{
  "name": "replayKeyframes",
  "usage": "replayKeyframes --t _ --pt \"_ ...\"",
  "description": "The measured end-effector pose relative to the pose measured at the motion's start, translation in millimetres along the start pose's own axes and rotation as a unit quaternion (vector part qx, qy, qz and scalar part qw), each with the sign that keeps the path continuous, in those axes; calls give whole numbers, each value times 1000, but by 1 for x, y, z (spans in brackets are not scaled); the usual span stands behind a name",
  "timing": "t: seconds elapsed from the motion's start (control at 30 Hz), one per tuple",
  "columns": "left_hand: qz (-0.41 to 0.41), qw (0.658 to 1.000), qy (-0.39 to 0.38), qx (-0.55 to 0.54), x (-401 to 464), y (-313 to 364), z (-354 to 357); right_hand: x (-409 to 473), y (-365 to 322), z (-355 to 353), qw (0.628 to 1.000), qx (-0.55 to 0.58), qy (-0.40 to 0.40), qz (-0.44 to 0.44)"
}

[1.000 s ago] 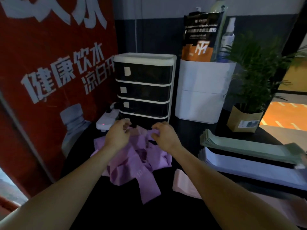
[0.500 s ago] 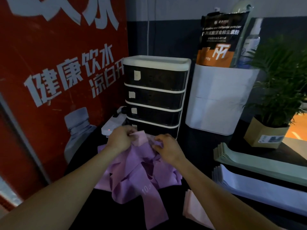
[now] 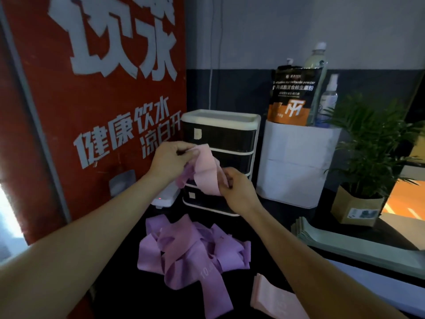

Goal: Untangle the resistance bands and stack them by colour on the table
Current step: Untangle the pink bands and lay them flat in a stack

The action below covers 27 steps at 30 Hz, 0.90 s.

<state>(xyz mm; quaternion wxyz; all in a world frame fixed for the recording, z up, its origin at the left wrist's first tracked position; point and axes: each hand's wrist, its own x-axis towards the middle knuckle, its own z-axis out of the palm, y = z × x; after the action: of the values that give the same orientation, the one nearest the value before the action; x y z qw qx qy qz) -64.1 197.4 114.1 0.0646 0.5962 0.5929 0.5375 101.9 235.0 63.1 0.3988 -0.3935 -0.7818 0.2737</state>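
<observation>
- I'm pinching the top of a pink band [image 3: 204, 166] in my left hand [image 3: 170, 164], fingers curled tight on its upper edge.
- My right hand [image 3: 236, 192] is gripping the same band lower down on its right edge; both hands are clamped on it, close together, in front of the drawers [image 3: 220, 162].
- Change: a second ago both hands were down in the purple pile [image 3: 193, 249]; now they're lifted well above it with the pink band pulled up.
- A bit of purple is still hanging behind the pink under my left hand; can't tell if it's looped through or just clinging.
- The pile is lying loose on the table [image 3: 128, 295] below my wrists, looking mostly purple now, still crossed over itself.
- Pink stack [image 3: 273, 298] is sitting near the front edge, right of the pile; green stack [image 3: 358, 245] and a pale stack [image 3: 391, 279] are farther right.
- Meaning, I judge: one pink band is nearly freed; next it's needing a shake clear of the purple, then going flat on the pink stack.
- Risk: dragging the purple along with it.
</observation>
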Motion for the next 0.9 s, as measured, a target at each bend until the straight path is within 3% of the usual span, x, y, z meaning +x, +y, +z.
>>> replayKeyframes --t 0.17,0.33,0.43,0.5,0.63,0.77,0.9 --pt "1 1000 4 18 -11 -3 -7 -3 -13 -5 998 12 48 25" --pt "-72 997 -1 33 -20 -17 -14 -2 -21 -20 991 105 33 69" --pt "-71 997 -9 9 -27 -16 -12 -2 -23 -20 990 120 21 70" --pt "-50 997 -43 -28 -34 -10 -9 -2 -22 -16 994 94 13 57" --pt "-36 978 -191 -69 -53 0 2 2 -29 -11 995 89 8 40" --pt "-22 981 -180 -70 -52 0 -2 7 -42 -18 995 89 35 17" --pt "-1 974 -222 -54 -51 0 -6 14 -49 -33 986 146 83 8"
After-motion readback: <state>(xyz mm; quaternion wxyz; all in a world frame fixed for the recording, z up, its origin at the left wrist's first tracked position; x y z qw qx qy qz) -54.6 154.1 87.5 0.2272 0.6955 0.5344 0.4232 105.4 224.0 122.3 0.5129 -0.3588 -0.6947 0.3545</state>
